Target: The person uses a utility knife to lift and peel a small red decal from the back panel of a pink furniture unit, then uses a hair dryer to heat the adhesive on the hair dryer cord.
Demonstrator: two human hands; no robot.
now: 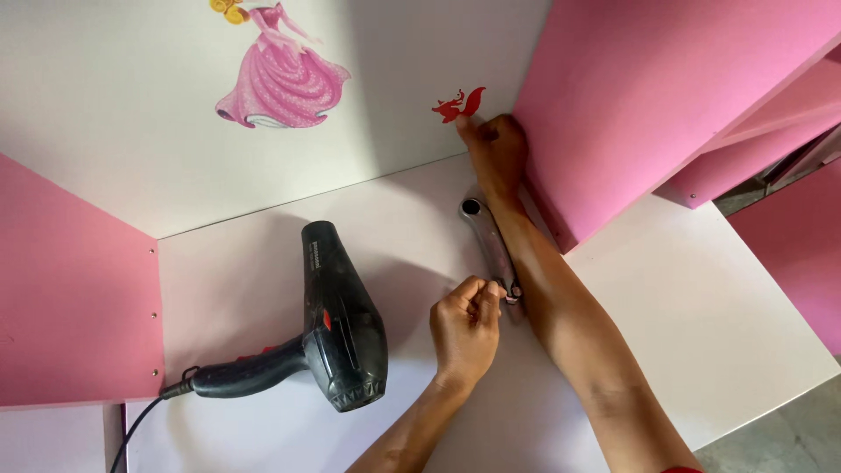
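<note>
Black plastic caught my eye first: the hair dryer (337, 328) lay just left of my left hand (466, 328), which pinched the near end of a silver utility knife (491, 245). My right hand (497, 151) pressed fingers together against the red sticker (459, 105). Pressing slowly from the edge looked wisest.
</note>
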